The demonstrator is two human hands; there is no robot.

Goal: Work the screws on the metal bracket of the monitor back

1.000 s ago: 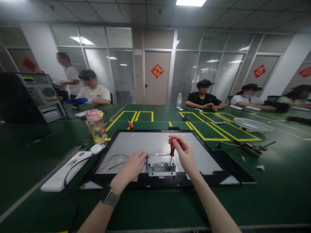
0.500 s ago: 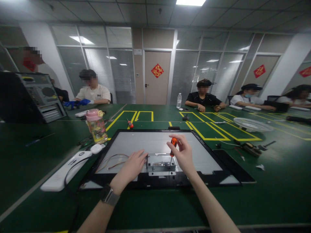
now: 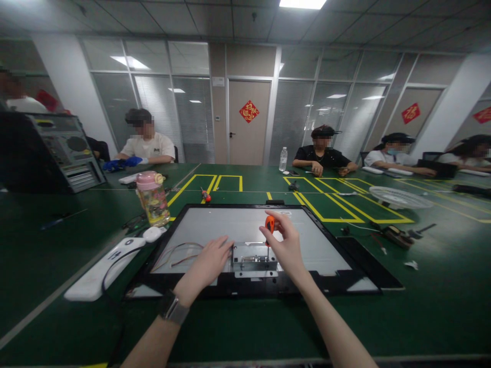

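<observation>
A flat display panel [image 3: 222, 223] with a black frame lies on the table in front of me. On it, near its front edge, sits a metal bracket [image 3: 251, 250]. My right hand [image 3: 288, 246] pinches the orange-and-black handle of a screwdriver [image 3: 270, 224]. The shaft points down at the bracket's right part; its tip is too small to make out. My left hand [image 3: 210, 261] lies flat, fingers stretched out, with the fingertips at the bracket's left edge. Thin wires [image 3: 178, 251] run over the panel left of that hand.
At the left are a pink-lidded bottle [image 3: 152, 199], a white power bank-like block [image 3: 102, 273] with a black cable, and a computer case [image 3: 49, 151]. A red-handled screwdriver [image 3: 206, 196] lies behind the panel. A dark slab [image 3: 374, 263] lies at right. Several people sit around.
My right hand and the screwdriver have shifted slightly left, and the screwdriver stands more upright. My left hand has stayed put. A person at the far left has moved further left.
</observation>
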